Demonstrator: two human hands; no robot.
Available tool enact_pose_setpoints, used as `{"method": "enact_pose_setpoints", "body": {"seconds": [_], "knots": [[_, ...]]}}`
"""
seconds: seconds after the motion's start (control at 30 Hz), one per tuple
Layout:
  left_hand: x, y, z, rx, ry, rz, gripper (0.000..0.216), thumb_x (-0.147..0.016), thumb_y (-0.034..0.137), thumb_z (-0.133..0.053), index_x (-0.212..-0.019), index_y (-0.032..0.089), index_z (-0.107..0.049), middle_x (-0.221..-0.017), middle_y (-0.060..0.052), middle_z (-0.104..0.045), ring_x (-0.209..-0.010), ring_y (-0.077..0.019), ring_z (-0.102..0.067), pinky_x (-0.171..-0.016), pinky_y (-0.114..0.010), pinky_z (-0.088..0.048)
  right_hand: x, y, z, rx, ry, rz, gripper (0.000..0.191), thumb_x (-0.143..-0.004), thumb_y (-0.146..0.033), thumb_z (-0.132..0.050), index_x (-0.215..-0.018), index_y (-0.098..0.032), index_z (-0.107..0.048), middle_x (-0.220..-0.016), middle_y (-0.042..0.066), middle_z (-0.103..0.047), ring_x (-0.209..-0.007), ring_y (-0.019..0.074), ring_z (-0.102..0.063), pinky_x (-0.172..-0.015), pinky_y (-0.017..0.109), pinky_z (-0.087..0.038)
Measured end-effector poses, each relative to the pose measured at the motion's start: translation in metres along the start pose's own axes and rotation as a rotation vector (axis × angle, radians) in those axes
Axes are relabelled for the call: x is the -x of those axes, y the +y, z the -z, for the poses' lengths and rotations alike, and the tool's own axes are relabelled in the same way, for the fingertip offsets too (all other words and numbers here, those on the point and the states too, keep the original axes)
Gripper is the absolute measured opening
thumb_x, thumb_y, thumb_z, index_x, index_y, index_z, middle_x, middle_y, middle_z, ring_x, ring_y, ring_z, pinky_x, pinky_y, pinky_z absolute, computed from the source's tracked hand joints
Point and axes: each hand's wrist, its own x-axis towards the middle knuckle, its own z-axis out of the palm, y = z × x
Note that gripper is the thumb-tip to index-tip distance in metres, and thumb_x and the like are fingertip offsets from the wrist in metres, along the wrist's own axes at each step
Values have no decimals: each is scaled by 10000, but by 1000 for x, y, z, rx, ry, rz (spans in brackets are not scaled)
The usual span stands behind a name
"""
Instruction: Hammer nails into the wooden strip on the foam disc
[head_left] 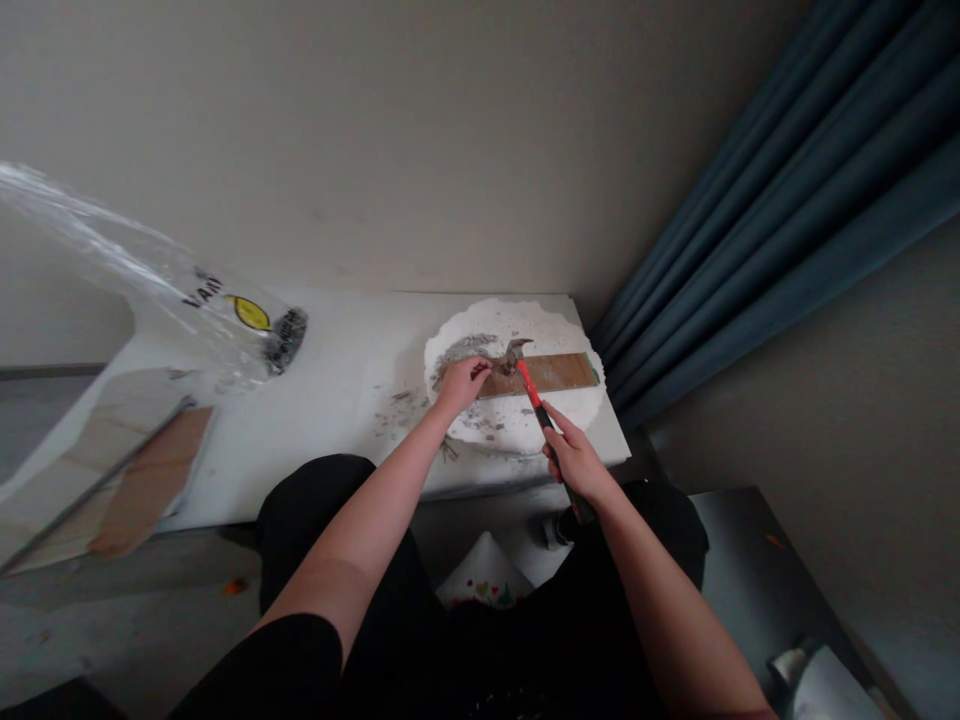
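My right hand (574,455) is wrapped round the handle of a claw hammer (531,388), red and black with a metal head. The head rests over, or just above, a brown wooden board (562,373), close to my left hand. My left hand (463,384) lies at the board's left part, fingers pinched together; whatever they hold is too small to make out. Under the board is a round white slab (517,433) with a ragged edge. Grey-brown fragments (469,347) are scattered on the slab and to its left.
A white table (352,400) stands against the wall. On its left are a clear plastic bag (251,312) with a yellow print, brown board pieces (154,480) and a long thin bar (97,485). A blue curtain (720,210) hangs at right, above a dark surface (757,570).
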Motion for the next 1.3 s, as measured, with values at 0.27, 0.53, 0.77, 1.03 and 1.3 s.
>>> {"method": "enact_pose_setpoints", "body": {"seconds": [0.27, 0.53, 0.77, 1.03, 1.3], "knots": [[0, 1, -1, 22, 0, 21, 158, -906, 204, -607, -1008, 177, -724, -980, -70, -779, -922, -226, -719, -936, -375, -563, 1, -1, -1, 0, -1, 4, 675, -975, -323, -510, -1625, -194, -379, -601, -100, -458, -367, 74, -378, -358, 189, -302], [0, -2, -6, 15, -4, 19, 154, -908, 199, -609, -1004, 185, -728, -977, -66, -785, -934, -219, -723, -937, -360, -563, 2, -5, -2, -3, -5, -26, 679, -977, -317, -517, -1631, -203, -372, -596, -106, -445, -360, 69, -351, -357, 187, -293], [0, -3, -6, -3, -11, 14, 164, -912, 204, -612, -1009, 205, -743, -983, -62, -790, -916, -220, -732, -911, -348, -568, -1, 3, -1, 13, 0, 6, 681, -977, -330, -525, -1633, -225, -375, -608, -98, -463, -376, 75, -391, -363, 190, -305], [1, -1, -3, 16, -2, -8, 164, -910, 209, -603, -1000, 186, -737, -972, -70, -787, -918, -224, -728, -926, -355, -562, 3, -6, -2, 22, -4, -24, 657, -991, -295, -496, -1631, -205, -374, -606, -101, -455, -371, 71, -373, -362, 191, -306], [1, -4, -4, 27, 7, -18, 151, -909, 205, -610, -990, 182, -734, -963, -65, -788, -901, -217, -725, -915, -354, -566, 4, -10, -3, 36, 5, -43, 643, -1003, -253, -465, -1635, -201, -362, -600, -101, -457, -370, 73, -370, -360, 191, -317]]}}
